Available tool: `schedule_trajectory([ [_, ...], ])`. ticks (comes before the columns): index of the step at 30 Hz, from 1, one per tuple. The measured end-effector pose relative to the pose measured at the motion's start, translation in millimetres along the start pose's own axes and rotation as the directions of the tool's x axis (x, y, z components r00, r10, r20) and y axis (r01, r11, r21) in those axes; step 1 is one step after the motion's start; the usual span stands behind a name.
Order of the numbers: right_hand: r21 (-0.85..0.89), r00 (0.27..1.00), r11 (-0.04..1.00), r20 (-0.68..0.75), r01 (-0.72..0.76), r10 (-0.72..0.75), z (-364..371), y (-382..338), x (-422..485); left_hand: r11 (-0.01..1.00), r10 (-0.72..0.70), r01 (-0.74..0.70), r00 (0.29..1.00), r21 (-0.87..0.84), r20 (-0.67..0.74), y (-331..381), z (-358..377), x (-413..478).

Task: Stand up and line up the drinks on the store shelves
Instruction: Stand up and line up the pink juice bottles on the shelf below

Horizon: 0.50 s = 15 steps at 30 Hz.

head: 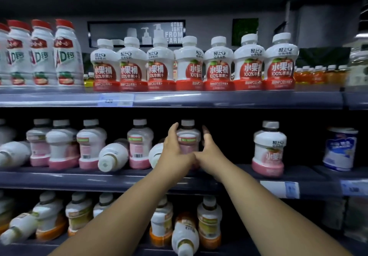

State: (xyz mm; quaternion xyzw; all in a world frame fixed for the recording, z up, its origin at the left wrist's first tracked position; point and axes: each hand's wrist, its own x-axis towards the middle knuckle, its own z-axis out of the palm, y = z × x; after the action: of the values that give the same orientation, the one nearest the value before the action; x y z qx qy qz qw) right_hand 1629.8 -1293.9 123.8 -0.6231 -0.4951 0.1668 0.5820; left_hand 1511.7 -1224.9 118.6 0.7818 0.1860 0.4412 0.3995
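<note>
On the middle shelf (119,178) an upright pink-based white bottle (188,136) stands between my two hands. My left hand (175,150) lies against its left side with fingers straight up. On the bottle's right, my right hand (211,150) has straight fingers a little apart from it; the two thumbs meet low in front. Just left, a bottle lying on its side (156,154) is partly hidden by my left hand. Two more pink bottles lie toppled (113,157) (12,154) among upright ones. A lone upright pink bottle (268,148) stands to the right.
The top shelf holds a straight row of red apple-juice bottles (191,66) and red-capped milk bottles (41,54). The lower shelf has orange-based bottles, some toppled (185,237) (20,228). A blue-and-white can (340,148) stands at the far right.
</note>
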Motion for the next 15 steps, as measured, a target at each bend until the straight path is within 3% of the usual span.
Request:
schedule_trajectory([
  [8,-0.060,0.990,0.997,-0.134,0.043,-0.050,-23.8,9.7,-26.4,0.997,-0.019,0.029,0.990,-0.068,0.140,-2.5,21.4,17.5],
  [12,-0.218,0.955,0.973,-0.261,0.081,-0.138,-51.8,20.0,-47.7,0.996,-0.077,0.084,0.979,-0.028,0.188,-4.1,38.3,25.5],
  [15,-0.336,0.938,0.934,-0.268,0.123,-0.220,-66.9,17.7,-57.4,0.996,-0.070,0.061,0.987,0.069,0.144,1.2,54.4,29.0],
])
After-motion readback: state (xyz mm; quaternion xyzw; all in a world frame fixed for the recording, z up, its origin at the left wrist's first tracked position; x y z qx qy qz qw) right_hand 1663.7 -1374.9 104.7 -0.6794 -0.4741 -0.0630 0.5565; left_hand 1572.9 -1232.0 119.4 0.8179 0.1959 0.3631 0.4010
